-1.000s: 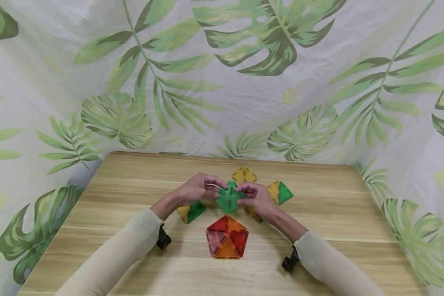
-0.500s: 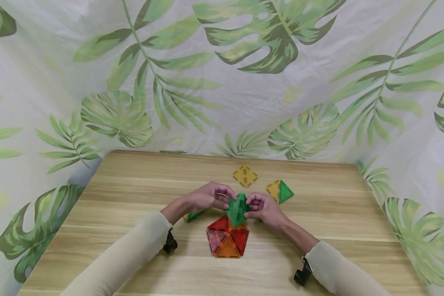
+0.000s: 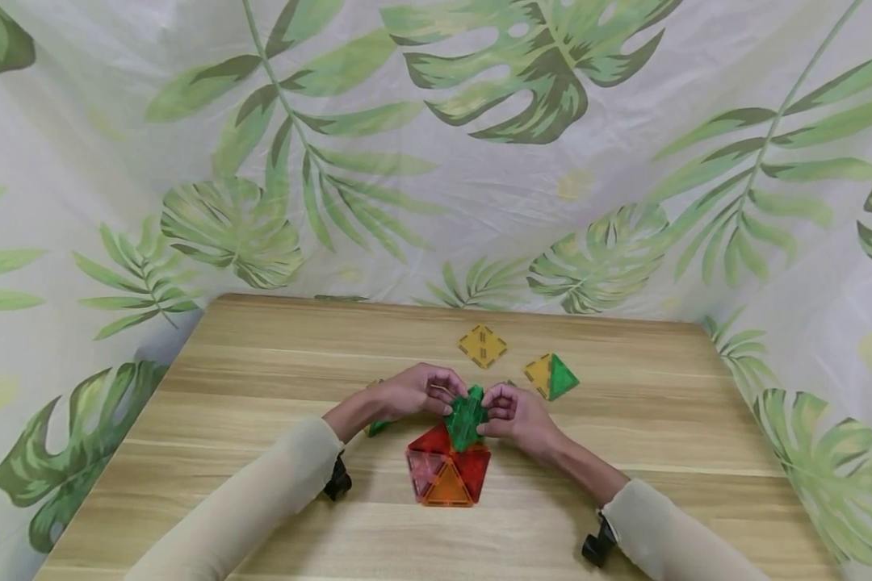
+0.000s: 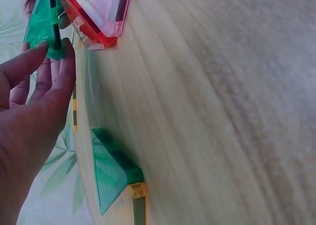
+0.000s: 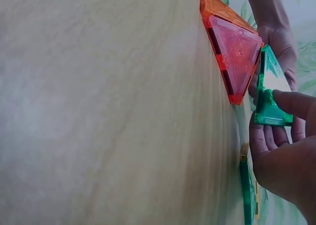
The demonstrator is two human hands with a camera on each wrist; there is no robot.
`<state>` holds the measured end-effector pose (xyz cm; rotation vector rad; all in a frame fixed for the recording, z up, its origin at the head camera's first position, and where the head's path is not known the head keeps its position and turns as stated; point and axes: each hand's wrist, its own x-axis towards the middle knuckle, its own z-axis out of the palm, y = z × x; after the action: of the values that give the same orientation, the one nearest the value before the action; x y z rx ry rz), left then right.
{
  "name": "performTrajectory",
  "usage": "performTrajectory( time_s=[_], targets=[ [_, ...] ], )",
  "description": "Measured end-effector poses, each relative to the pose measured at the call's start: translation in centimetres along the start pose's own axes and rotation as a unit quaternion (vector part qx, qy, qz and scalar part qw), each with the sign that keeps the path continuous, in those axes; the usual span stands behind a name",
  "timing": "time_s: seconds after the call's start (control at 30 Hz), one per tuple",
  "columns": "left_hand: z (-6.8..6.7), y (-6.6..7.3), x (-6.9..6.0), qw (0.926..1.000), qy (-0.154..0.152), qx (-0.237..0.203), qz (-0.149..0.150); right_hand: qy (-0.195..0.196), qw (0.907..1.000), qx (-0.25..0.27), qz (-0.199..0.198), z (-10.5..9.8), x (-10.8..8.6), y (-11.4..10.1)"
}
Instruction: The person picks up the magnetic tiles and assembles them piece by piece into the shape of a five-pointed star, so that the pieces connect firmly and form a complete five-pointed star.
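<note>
The green piece is held over the bench, at the far edge of the red-orange shape, slightly right of its middle. Seen from above, the piece's longer axis runs roughly from the person's side toward the far side, its lower end covering part of the shape. The left hand pinches its left flank, the right hand its right, each with thumb and fingertips. Neither hand is nearer the piece; the right thumb lies close to the shape's far edge. From here one cannot be sure whether piece and shape touch or merely overlap in sight. Beyond both hands, well apart, lies a yellow diamond.
</note>
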<state>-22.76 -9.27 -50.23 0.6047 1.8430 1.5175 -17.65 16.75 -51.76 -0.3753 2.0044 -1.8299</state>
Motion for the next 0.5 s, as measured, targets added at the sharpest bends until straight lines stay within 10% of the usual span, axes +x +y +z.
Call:
performTrajectory(
  time_s=[0.5],
  targets=[
    [0.73,-0.16,0.66,0.9977,-0.043,0.051,0.014,0.018,0.9937,-0.104,-0.037,0.05,-1.05,0.05]
  ],
)
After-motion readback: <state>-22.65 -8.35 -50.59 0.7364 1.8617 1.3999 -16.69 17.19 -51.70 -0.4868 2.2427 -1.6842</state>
